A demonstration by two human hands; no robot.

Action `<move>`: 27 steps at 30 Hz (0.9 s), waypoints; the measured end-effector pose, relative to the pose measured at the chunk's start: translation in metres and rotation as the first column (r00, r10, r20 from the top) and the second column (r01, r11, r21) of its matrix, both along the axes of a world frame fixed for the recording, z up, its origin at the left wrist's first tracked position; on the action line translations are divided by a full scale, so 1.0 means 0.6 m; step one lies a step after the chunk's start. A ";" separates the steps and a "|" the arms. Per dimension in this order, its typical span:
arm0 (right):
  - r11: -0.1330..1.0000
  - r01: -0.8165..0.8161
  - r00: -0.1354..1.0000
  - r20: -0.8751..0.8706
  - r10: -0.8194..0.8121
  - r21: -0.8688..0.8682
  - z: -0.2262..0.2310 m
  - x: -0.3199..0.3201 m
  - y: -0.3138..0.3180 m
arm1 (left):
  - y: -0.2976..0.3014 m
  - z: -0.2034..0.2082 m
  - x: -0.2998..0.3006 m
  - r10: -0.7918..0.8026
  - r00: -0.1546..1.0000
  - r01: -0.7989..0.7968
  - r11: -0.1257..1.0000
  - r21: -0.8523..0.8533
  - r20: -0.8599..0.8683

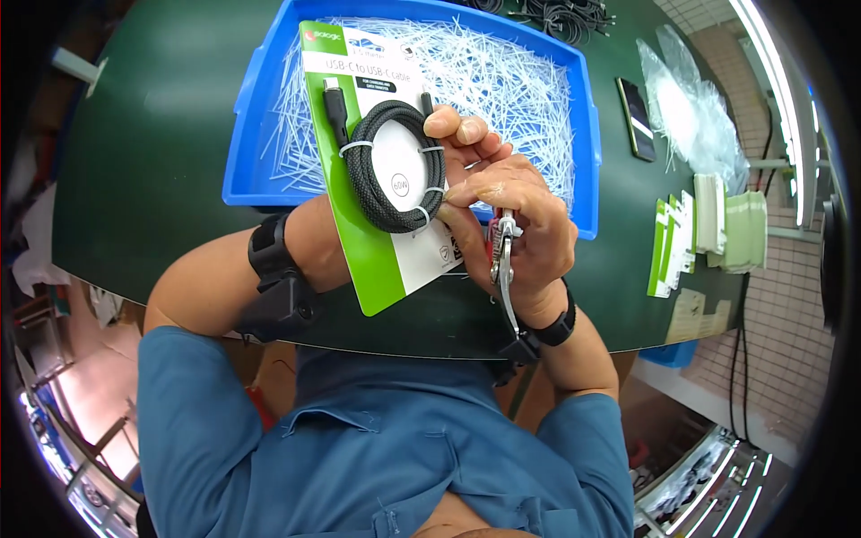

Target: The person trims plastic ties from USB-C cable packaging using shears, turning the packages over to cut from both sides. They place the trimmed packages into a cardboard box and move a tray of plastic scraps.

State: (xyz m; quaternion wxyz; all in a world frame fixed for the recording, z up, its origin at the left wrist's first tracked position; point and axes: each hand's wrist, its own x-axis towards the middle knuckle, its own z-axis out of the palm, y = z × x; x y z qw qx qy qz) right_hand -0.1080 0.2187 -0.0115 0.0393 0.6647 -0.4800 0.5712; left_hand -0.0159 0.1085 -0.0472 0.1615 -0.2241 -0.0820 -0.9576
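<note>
My left hand [462, 134] holds a green and white packaging card [381, 260] from behind, thumb on its right edge. A coiled black braided cable [387, 166] is tied to the card with white ties. My right hand [529, 215] grips red-handled snips [502, 260] against the palm, while its fingertips pinch at a tie on the coil's right side. Both hands hover above the near edge of a blue tray [242, 134].
The blue tray holds several cut white ties [502, 81]. On the dark green table [143, 134] to the right lie a phone [637, 117], clear plastic bags [691, 108] and stacks of green and white cards [695, 229]. Black cables [565, 16] lie at the far edge.
</note>
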 end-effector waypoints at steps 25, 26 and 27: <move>0.816 0.442 0.856 0.096 -0.507 0.373 0.030 -0.074 0.017 | -0.179 0.077 0.028 -0.025 0.997 0.039 0.976 -0.214 0.069; 0.830 0.429 0.856 0.135 -0.500 0.356 0.031 -0.077 0.018 | -0.176 0.081 0.023 -0.031 0.998 0.042 0.978 -0.205 0.060; 0.819 0.433 0.856 0.112 -0.504 0.377 0.031 -0.080 0.025 | -0.173 0.084 0.018 -0.042 0.998 0.052 0.979 -0.196 0.055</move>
